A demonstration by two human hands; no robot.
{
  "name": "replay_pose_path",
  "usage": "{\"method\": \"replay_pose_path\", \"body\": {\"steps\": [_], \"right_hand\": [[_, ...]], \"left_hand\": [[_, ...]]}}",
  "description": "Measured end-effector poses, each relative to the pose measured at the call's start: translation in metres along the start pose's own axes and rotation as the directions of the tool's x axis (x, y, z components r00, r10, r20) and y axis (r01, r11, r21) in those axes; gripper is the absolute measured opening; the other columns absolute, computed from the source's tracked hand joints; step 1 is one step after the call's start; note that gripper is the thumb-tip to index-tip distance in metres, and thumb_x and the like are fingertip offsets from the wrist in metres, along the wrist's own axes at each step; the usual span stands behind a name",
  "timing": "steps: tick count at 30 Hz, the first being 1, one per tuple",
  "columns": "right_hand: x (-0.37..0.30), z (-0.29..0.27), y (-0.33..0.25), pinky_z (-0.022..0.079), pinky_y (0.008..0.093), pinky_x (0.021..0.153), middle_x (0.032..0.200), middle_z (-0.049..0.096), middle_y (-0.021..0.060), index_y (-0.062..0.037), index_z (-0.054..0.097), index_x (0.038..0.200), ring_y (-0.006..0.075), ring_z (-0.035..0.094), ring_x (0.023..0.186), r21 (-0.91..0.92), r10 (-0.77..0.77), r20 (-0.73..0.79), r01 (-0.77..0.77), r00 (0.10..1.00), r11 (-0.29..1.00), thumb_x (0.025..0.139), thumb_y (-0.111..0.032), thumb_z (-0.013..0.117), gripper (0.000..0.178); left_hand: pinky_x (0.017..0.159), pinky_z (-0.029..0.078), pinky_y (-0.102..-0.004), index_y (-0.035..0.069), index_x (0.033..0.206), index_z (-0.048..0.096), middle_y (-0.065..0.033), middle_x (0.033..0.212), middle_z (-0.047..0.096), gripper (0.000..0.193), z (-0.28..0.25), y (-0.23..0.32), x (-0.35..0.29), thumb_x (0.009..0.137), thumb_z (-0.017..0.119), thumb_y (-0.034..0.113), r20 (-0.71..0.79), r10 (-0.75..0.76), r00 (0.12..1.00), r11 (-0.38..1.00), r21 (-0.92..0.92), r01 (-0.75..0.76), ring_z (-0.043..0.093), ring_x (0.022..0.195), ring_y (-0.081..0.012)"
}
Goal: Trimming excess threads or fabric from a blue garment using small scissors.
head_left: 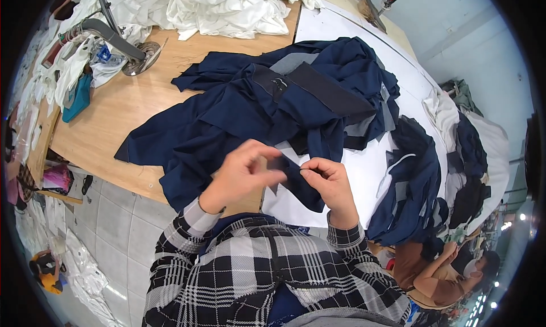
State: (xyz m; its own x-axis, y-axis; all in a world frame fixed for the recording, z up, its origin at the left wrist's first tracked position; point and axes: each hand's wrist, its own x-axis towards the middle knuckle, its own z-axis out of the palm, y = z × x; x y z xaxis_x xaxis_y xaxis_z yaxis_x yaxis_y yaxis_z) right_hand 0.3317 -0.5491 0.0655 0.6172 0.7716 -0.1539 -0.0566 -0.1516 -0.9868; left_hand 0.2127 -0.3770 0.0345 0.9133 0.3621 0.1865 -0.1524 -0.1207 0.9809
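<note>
A small dark navy piece of cloth (pixel 302 188) hangs from my right hand (pixel 334 189), whose thumb and forefinger pinch its upper edge. To its left, my left hand (pixel 242 170) is beside the cloth, slightly blurred, thumb and forefinger curved and apart with no cloth visibly gripped. Just beyond both hands spreads a heap of navy garments (pixel 210 113), with a dark panel (pixel 330 91) lying on top and grey patches showing among the folds.
White cloth (pixel 227 11) is piled at the far side of the wooden table (pixel 96 136). A clamped metal arm (pixel 114 39) stands far left, a teal object (pixel 78 99) near it. More navy garments (pixel 406 179) hang over the right edge. Another person (pixel 446 273) sits lower right.
</note>
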Motion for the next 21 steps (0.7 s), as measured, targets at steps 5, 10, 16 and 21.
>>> {"method": "replay_pose_path", "body": {"steps": [5,10,16,21], "right_hand": [[0.000,-0.004,0.013,0.041,0.0160,0.063,0.080,0.062,-0.0001,0.0017,0.065,0.092,0.0036,0.054,0.071,0.217,0.098,0.038,-0.104,0.994,0.971,0.083,-0.004,0.061,0.011],[-0.005,-0.009,0.026,0.046,0.0181,0.070,0.084,0.065,0.0039,0.0027,0.065,0.093,0.0080,0.059,0.075,0.450,0.163,0.069,-0.177,0.984,0.875,0.084,-0.002,0.060,0.011],[-0.006,-0.005,0.026,0.048,0.0187,0.071,0.086,0.065,0.0047,0.0021,0.064,0.093,0.0092,0.061,0.076,0.494,0.187,0.086,-0.205,0.979,0.845,0.081,0.000,0.063,0.012],[-0.004,-0.006,0.033,0.047,0.0200,0.075,0.090,0.063,0.0054,0.0019,0.063,0.092,0.0100,0.060,0.080,0.450,0.155,0.110,-0.188,0.982,0.873,0.077,0.004,0.066,0.015]], "left_hand": [[0.059,0.040,-0.0156,0.000,0.094,0.063,0.0023,0.080,0.058,0.016,0.021,-0.006,0.003,0.081,0.068,0.008,0.212,-0.258,0.943,0.881,-0.348,0.320,0.050,0.066,-0.0024],[0.056,0.036,-0.0160,0.004,0.089,0.063,0.0046,0.074,0.057,0.015,0.018,-0.008,0.007,0.087,0.062,0.018,0.297,-0.373,0.879,0.755,-0.453,0.474,0.046,0.061,-0.0015],[0.051,0.033,-0.0164,0.005,0.085,0.062,0.0043,0.071,0.055,0.017,0.017,-0.023,0.007,0.088,0.062,0.022,0.318,-0.410,0.855,0.717,-0.467,0.518,0.044,0.057,-0.0021],[0.049,0.033,-0.0167,0.006,0.083,0.061,0.0030,0.072,0.056,0.020,0.016,-0.023,0.006,0.088,0.060,0.026,0.336,-0.394,0.856,0.677,-0.523,0.517,0.044,0.056,-0.0025]]}}
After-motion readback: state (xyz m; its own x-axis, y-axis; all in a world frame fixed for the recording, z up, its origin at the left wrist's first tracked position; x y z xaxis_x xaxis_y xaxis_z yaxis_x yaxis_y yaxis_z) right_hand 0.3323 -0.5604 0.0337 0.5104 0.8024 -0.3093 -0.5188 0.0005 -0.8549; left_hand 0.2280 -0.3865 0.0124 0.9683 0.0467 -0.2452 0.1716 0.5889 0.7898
